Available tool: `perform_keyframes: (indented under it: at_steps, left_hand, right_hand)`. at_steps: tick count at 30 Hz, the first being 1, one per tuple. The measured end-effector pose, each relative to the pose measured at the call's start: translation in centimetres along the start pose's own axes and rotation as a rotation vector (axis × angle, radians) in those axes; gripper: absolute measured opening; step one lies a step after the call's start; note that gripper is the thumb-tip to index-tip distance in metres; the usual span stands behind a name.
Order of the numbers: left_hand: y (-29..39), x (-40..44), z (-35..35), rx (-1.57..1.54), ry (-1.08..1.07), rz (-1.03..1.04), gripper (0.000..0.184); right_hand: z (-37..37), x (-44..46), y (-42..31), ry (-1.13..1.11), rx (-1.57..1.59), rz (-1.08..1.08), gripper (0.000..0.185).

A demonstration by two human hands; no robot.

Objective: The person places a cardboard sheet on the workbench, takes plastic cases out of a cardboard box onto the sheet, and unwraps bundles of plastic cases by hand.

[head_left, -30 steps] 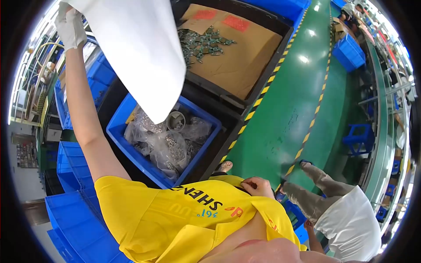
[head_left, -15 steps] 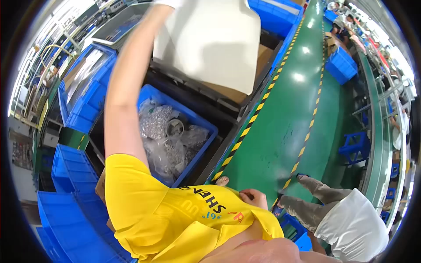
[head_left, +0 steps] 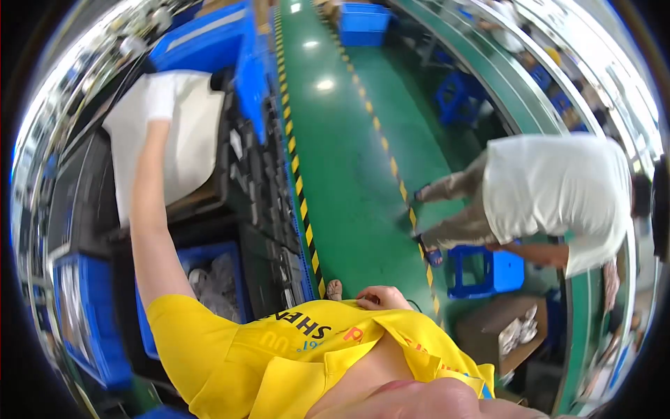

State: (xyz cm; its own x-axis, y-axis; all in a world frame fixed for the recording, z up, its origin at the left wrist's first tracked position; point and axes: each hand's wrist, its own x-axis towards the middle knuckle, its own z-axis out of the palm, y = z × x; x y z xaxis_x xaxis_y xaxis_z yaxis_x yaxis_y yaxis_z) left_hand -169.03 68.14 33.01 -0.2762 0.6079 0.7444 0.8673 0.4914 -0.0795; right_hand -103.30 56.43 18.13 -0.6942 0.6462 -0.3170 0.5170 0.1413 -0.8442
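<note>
My left hand (head_left: 159,98), in a white glove, reaches far forward on the left. It is at a large white sheet (head_left: 192,140) with rounded corners, which lies over a dark crate. Glove and sheet are both white and blurred, so I cannot make out the fingers or any grip. My bare right hand (head_left: 385,298) is close in front of my yellow shirt (head_left: 230,349), with its fingers curled in. Whether something lies within those fingers is hidden. Nearer my left arm stands a blue bin (head_left: 241,269) with clear plastic bags (head_left: 220,283) in it.
Black-and-yellow tape (head_left: 300,185) runs along the green floor (head_left: 349,167) beside the stacked dark crates. To the right a person in a white top (head_left: 551,192) bends over near a blue stool (head_left: 506,271). Below it is a cardboard box (head_left: 502,335). A blue crate (head_left: 364,24) stands farther ahead.
The view has swung to the right, so the crates and sheet appear farther left. My left hand is still at the sheet. My right hand stays by my shirt, fingers curled.
</note>
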Motion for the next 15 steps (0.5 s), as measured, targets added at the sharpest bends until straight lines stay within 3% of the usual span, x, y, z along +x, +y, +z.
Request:
perform_keyframes:
  at_steps: [1, 2, 3, 4, 6, 8, 11, 15]
  left_hand:
    - [3.0, -1.1, -0.9, -0.127, -0.031, -0.105, 0.03]
    - [3.8, -1.4, 0.4, -0.056, -0.295, -0.568, 0.031]
    - [1.7, -1.7, 3.6, 0.264, -0.617, -0.203, 0.036]
    - [6.2, -3.2, -0.7, 0.303, -0.839, -0.164, 0.058]
    - [5.6, -4.6, 5.8, 0.022, -0.853, -0.471, 0.076]
    - [3.6, -5.8, 10.0, -0.054, -0.799, -0.478, 0.071]
    - [3.7, -7.6, 7.4, -0.151, -0.73, -0.527, 0.062]
    - [8.5, -1.1, 1.3, -0.064, -0.734, -0.349, 0.053]
  right_hand:
    - [-0.4, -0.6, 0.7, 0.029, 0.006, -0.006, 0.018]
    - [-0.9, -1.2, 1.2, 0.052, 0.01, -0.019, 0.018]
    - [-1.1, -1.9, 1.7, 0.092, 0.032, -0.024, 0.018]
    - [-1.1, -2.8, 2.2, 0.124, 0.049, 0.008, 0.018]
    - [-1.5, -4.3, 3.3, 0.17, 0.054, 0.077, 0.019]
    - [-1.9, -5.0, 4.3, 0.214, 0.096, 0.086, 0.02]
    - [-1.3, -6.3, 5.1, 0.231, 0.196, 0.115, 0.021]
    - [-1.2, -7.0, 5.5, 0.282, 0.191, 0.174, 0.024]
